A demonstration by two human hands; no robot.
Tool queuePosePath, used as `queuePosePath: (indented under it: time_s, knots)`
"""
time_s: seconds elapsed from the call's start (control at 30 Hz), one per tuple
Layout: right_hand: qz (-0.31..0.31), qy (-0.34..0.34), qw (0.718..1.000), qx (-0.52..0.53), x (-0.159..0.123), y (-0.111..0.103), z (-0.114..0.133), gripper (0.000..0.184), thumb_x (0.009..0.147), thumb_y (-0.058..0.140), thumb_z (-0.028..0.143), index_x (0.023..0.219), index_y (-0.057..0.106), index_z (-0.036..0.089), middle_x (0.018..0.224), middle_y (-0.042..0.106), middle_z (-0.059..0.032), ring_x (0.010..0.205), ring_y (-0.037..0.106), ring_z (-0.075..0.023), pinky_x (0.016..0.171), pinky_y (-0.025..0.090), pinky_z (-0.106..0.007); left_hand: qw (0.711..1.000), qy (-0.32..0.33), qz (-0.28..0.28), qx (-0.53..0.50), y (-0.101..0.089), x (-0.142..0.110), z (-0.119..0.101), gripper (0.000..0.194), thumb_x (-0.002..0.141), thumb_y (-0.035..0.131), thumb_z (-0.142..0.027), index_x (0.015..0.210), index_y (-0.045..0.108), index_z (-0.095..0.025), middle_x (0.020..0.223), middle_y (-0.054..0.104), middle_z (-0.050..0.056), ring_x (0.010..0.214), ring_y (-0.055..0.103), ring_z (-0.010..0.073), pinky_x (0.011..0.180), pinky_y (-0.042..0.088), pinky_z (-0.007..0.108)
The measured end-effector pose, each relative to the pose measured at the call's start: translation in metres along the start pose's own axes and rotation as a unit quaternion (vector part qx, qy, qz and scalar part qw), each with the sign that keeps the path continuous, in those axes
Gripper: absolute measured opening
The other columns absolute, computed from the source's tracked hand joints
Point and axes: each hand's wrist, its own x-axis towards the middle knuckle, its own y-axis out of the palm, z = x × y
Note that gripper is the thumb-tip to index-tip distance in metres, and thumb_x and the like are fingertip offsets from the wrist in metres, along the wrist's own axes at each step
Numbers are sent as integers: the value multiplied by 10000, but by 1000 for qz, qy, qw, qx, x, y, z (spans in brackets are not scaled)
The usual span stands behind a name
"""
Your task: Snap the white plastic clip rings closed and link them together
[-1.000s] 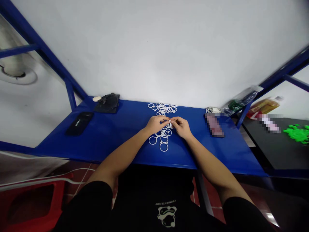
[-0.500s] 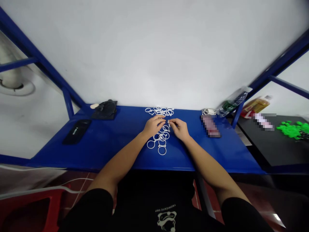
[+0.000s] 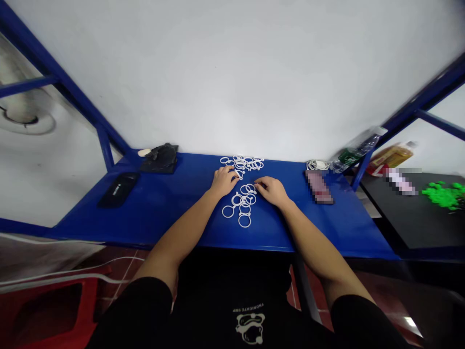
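- My left hand [image 3: 222,182] has thumb and fingertips closed about a white ring [image 3: 239,174], just short of the far pile.
- My right hand [image 3: 273,190] is curled low over the counter [image 3: 181,208], thumb and fingers drawn together beside the near rings; I can't tell whether anything sits between them.
- The white rings lie in two lots: a far pile [image 3: 240,164] beyond my hands, toward the wall, and a looser near group [image 3: 242,201] between my forearms.
- I judge the work partway through, since both lots hold several rings; which lot is handled and which is left, I can't say.
- Each ring is a thin round hoop, many with a small knob on the rim, and looks like smooth, stiff plastic. Several overlap; whether they're linked is too small to tell.
- The counter is glossy blue, hard and flat under both hands.
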Motion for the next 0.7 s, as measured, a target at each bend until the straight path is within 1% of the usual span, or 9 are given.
queuePosePath:
  time_s: [0.13, 0.27, 0.33, 0.43, 0.5, 0.6, 0.7]
  knots:
    - [1, 8, 1000, 17, 1, 1, -4, 176, 1026, 675, 291, 1118, 809, 223, 980, 810, -69, 850, 722, -218, 815, 551, -343, 1000, -8, 25, 7, -7, 0, -3, 150, 1039, 703, -351, 1090, 822, -275, 1388, 724, 73, 1312, 585, 326, 1129, 415, 508]
    - [-10, 13, 999, 28, 1, 2, -7, 157, 1015, 689, 280, 1097, 811, 224, 968, 811, -65, 829, 722, -215, 799, 552, -339, 1000, -11, 24, 2, -10, 0, -6, 212, 999, 771, -439, 1127, 817, -276, 1358, 743, 80, 1305, 585, 349, 1119, 390, 514]
    - [-15, 14, 999, 31, 1, 3, -7, 152, 1013, 691, 277, 1085, 813, 222, 959, 812, -64, 820, 724, -216, 790, 553, -340, 1000, -3, 24, 3, -10, 0, -6, 228, 1005, 763, -453, 1133, 821, -273, 1359, 744, 83, 1300, 586, 354, 1108, 388, 515]
    - [-12, 11, 999, 37, 2, 3, -7, 146, 1008, 694, 271, 1071, 814, 219, 956, 816, -63, 808, 728, -214, 781, 557, -340, 1000, 15, 23, 6, -8, 0, -6, 198, 1035, 728, -426, 1114, 825, -273, 1337, 749, 75, 1278, 591, 338, 1095, 387, 511]
    - [-13, 9, 999, 38, 1, 3, -7, 141, 1004, 698, 272, 1064, 815, 222, 951, 816, -61, 806, 731, -215, 779, 560, -341, 1000, 22, 20, 4, -6, 0, -5, 163, 1033, 736, -401, 1071, 823, -269, 1308, 754, 69, 1257, 598, 323, 1089, 387, 504]
    - [-26, 13, 999, 39, 1, 4, -8, 142, 1008, 701, 292, 1064, 817, 232, 953, 816, -61, 820, 739, -221, 784, 568, -344, 1000, 27, 13, 1, -4, 0, -4, 129, 1021, 758, -367, 991, 809, -252, 1266, 762, 65, 1217, 617, 309, 1079, 392, 498]
    - [-42, 26, 998, 38, 1, 5, -9, 168, 1013, 702, 326, 1102, 814, 238, 965, 814, -64, 821, 739, -225, 783, 575, -350, 999, 30, -1, -12, -4, 0, -5, 110, 1022, 758, -342, 985, 801, -247, 1258, 760, 67, 1180, 646, 297, 1075, 404, 496]
